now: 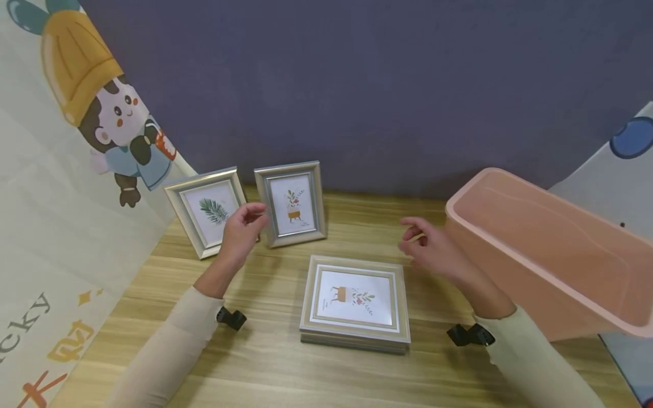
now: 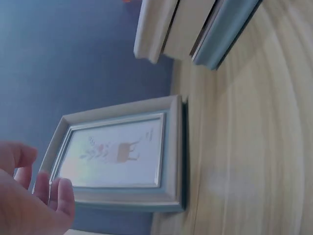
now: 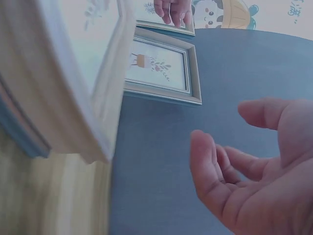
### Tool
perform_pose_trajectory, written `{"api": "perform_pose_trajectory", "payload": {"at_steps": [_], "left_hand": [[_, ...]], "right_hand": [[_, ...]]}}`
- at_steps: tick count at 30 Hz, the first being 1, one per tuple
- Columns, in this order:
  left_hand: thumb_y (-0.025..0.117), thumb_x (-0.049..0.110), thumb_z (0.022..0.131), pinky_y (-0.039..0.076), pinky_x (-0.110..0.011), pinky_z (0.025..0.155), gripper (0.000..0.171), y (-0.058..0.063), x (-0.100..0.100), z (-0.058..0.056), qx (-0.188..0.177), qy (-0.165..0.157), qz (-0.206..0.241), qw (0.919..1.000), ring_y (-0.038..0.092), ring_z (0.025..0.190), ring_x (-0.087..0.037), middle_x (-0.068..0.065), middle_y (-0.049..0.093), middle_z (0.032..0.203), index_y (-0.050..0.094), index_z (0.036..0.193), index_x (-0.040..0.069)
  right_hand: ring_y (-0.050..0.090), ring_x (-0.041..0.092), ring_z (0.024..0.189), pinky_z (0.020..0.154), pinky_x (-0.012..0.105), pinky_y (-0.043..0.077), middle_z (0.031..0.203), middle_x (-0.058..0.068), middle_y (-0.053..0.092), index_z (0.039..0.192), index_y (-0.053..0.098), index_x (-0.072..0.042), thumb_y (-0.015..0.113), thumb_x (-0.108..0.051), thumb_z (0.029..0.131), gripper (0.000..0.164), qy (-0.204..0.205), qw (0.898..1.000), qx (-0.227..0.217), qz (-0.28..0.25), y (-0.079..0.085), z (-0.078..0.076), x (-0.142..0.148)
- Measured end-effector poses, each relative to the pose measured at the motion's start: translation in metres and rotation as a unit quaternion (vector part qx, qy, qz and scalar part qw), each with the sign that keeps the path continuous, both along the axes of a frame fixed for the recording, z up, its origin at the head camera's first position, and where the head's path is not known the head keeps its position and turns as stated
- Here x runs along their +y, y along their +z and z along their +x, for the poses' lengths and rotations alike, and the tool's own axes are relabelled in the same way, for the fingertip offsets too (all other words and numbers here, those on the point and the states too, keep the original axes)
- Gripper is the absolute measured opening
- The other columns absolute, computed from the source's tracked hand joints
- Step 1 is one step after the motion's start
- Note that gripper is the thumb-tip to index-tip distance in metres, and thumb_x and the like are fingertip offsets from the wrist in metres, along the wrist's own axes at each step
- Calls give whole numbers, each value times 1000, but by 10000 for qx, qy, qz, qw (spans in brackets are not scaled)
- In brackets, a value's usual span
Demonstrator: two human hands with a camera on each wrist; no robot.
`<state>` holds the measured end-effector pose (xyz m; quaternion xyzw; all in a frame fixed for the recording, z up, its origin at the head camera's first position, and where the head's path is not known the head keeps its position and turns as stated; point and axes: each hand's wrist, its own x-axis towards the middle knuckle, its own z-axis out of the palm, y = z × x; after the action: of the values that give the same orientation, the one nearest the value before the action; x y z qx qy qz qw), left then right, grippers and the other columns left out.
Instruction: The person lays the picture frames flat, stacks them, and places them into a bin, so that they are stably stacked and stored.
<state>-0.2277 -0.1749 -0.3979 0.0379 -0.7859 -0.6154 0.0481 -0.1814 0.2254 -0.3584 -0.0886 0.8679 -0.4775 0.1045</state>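
Two picture frames stand upright at the back left of the table: one with a green leaf print (image 1: 204, 212), the other with a potted-flower print (image 1: 292, 207). My left hand (image 1: 242, 235) hovers in front of them with loosely bent fingers and holds nothing; in the head view it covers part of the leaf frame. Lying flat near the middle is a stack of picture frames (image 1: 355, 300), a potted-flower print on top. Beyond its right side my right hand (image 1: 431, 246) hangs in the air, fingers loosely curved and thumb apart from them, with nothing between.
A pink plastic bin (image 1: 500, 249) stands at the right. Behind the wood-grain table (image 1: 255, 362) rises a dark blue-grey panel (image 1: 367, 96). Cartoon-printed cloth (image 1: 51, 187) hangs at the left.
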Motion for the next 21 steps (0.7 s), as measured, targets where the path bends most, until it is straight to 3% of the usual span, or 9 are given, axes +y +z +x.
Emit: {"api": "perform_pose_trajectory", "payload": {"at_steps": [4,9,21], "left_hand": [[63,10,97,51,-22,96,40,1,-8,-3,158,150,-121,9997,58,119,-20,-15,60,136,57,136,4],[63,12,98,48,-43,113,50,-1,-16,-6,245,38,-283,9993,54,135,-32,-18,53,148,49,146,5],[63,12,98,55,-49,103,58,-19,-19,-11,228,-73,-1124,9934,58,131,-39,-21,50,152,43,152,9]], "right_hand": [[60,23,95,74,31,62,119,18,54,149,45,-7,62,-19,102,52,90,9998,189,-45,11,-14,-14],[61,28,104,77,29,62,117,16,59,144,53,-10,61,-16,102,44,103,9984,564,-9,21,-33,-30],[60,19,92,73,28,56,114,10,62,136,62,-12,61,-17,102,34,-144,9903,1293,-486,33,-83,-65]]}}
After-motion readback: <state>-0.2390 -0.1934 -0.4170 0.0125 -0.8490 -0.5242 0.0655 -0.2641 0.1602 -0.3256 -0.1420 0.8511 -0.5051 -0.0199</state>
